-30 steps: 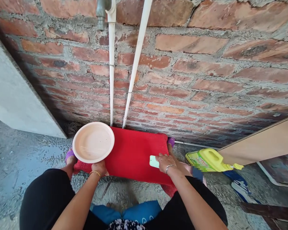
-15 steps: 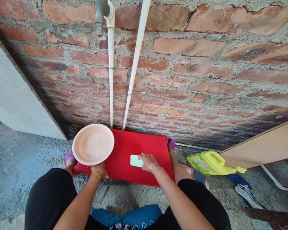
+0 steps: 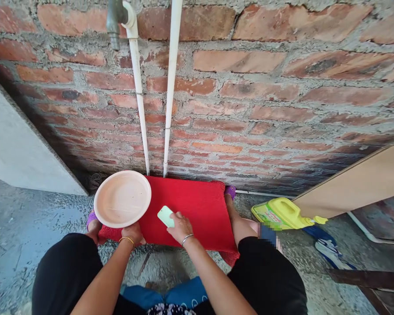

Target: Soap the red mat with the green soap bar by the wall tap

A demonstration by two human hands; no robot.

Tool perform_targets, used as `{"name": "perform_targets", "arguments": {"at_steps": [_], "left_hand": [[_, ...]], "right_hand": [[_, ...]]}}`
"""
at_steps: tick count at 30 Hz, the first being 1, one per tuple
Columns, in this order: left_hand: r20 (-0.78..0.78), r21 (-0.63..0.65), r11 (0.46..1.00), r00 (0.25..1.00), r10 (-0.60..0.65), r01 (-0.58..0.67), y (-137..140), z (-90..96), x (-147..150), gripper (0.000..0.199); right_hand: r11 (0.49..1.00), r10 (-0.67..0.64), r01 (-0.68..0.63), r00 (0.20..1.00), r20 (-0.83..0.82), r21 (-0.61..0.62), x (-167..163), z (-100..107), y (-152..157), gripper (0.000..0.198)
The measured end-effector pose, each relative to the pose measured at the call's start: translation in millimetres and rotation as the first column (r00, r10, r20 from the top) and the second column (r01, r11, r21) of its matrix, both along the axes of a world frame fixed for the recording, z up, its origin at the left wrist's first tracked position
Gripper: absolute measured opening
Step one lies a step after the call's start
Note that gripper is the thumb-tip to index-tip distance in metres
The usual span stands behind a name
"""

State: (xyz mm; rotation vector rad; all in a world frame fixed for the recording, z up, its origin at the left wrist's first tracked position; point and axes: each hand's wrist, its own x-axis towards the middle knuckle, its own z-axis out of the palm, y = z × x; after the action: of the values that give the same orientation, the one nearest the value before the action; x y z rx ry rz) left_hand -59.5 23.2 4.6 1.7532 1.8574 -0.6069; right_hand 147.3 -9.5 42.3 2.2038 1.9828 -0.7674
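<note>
My right hand holds a pale green flat block with rounded corners and a small dark hole at its far end. It is over the middle of a red cloth spread flat on a low support between my knees. A pale pink plastic basin stands at the cloth's left end, with a little clear water apparently in it. My left hand is at the basin's near rim, on the cloth's front edge. The rim hides its fingers, so its grip cannot be made out.
Ahead rises a brick wall with two white pipes and a grey tap. A grey slab leans at left. On the right are a yellow jug lying on its side, blue sandals and a tan board.
My right hand has moved left over the red cloth with the pale green block, which is now turned at a slant. My left hand stays by the basin. The view has shifted slightly right.
</note>
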Motion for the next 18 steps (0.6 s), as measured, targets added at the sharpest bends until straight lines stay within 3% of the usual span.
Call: {"name": "perform_targets", "arguments": {"at_steps": [2, 5, 9, 11, 14, 16, 18], "left_hand": [[-0.007, 0.01, 1.0, 1.0, -0.005, 0.005, 0, 0.5, 0, 0.082], [-0.009, -0.014, 1.0, 1.0, -0.015, 0.015, 0, 1.5, 1, 0.076], [-0.006, -0.024, 0.999, 1.0, -0.027, 0.027, 0, 2.8, 0, 0.075], [-0.002, -0.017, 1.0, 1.0, -0.022, 0.022, 0, 2.8, -1, 0.076], [0.001, 0.0, 0.999, 0.999, -0.035, 0.035, 0, 1.0, -3, 0.077], [0.002, 0.02, 0.999, 0.999, -0.044, 0.044, -1, -1.8, -4, 0.077], [0.017, 0.073, 0.997, 1.0, -0.008, 0.006, -2, -5.2, -4, 0.076]], "right_hand": [[1.0, -0.01, 0.01, 1.0, 0.008, -0.002, -1, -8, -8, 0.042], [0.989, -0.143, 0.147, 0.983, 0.113, -0.021, 38, -7, -25, 0.041], [0.873, -0.467, 0.487, 0.856, 0.22, -0.041, 102, 6, -44, 0.044], [0.831, -0.545, 0.557, 0.817, 0.185, -0.009, 110, 6, -50, 0.044], [0.893, -0.45, 0.447, 0.889, 0.082, 0.054, 83, -5, -52, 0.041], [0.947, -0.321, 0.319, 0.946, 0.041, 0.049, 53, -15, -50, 0.042], [0.968, -0.249, 0.248, 0.968, 0.028, 0.029, 31, -22, -46, 0.044]]}}
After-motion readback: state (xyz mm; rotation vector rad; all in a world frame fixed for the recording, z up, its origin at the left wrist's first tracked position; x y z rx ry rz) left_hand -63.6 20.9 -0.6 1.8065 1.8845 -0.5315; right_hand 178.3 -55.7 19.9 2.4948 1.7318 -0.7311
